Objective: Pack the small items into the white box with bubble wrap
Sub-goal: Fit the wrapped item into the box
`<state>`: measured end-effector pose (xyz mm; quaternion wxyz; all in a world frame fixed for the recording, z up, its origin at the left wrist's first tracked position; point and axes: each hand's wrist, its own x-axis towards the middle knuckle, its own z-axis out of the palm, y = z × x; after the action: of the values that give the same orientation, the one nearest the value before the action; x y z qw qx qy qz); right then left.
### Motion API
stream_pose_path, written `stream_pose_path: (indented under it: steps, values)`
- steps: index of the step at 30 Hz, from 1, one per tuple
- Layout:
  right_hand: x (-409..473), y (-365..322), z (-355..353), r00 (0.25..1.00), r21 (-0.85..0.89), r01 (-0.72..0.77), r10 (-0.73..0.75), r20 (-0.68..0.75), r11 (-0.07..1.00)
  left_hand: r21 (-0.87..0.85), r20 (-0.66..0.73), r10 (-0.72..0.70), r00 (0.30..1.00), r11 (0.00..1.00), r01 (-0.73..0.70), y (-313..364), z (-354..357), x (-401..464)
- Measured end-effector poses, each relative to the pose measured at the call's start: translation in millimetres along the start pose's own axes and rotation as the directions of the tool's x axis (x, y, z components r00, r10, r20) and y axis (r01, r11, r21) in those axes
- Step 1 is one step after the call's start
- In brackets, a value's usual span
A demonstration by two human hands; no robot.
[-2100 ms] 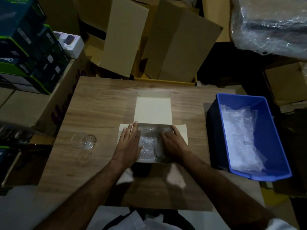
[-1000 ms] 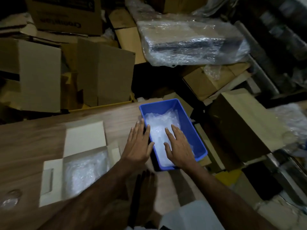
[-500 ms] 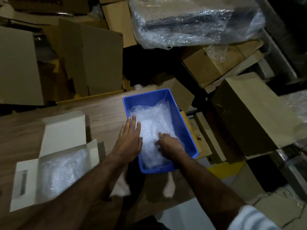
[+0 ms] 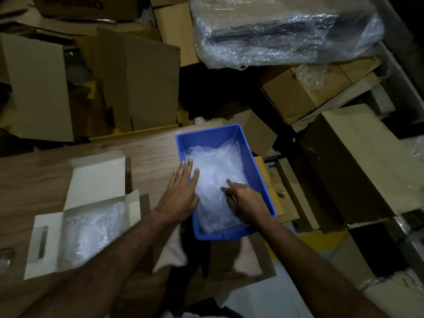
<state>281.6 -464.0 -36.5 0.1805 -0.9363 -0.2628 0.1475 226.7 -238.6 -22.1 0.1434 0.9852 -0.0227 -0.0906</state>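
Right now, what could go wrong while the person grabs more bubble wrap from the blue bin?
The blue bin seems to sit at the table's right edge, so a hard tug might slide it off. The bubble wrap lies in loose layers; the right hand may pull up several sheets at once. The left hand lies flat at the bin's rim and grips nothing, so it hardly steadies the bin.

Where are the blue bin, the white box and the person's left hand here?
blue bin [image 4: 207,134]: head view, far rim.
white box [image 4: 97,174]: head view, open lid flap.
left hand [image 4: 181,193]: head view, back of the hand.
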Motion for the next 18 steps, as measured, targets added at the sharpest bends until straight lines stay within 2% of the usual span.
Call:
stream_pose_path:
  steps: [4,8,14,18]
  values:
    - [-5,3,-2,0.994,0.115,0.000,0.012,-0.106,0.993,0.019,0.031,0.027,0.999,0.999,-0.028,2,-3,5]
    - [-8,2,-1,0.987,0.144,0.021,0.002,-0.159,0.989,0.053,0.045,0.041,0.998,0.998,-0.044,6,-2,11]
    - [-31,-15,-4,0.999,0.385,0.016,0.002,-0.046,0.923,-0.001,0.069,0.002,0.998,1.000,-0.002,7,-5,11]
    - [-33,-25,2,0.999,0.305,-0.038,0.033,0.021,0.951,-0.015,0.063,-0.004,0.998,1.000,0.005,7,-3,9]
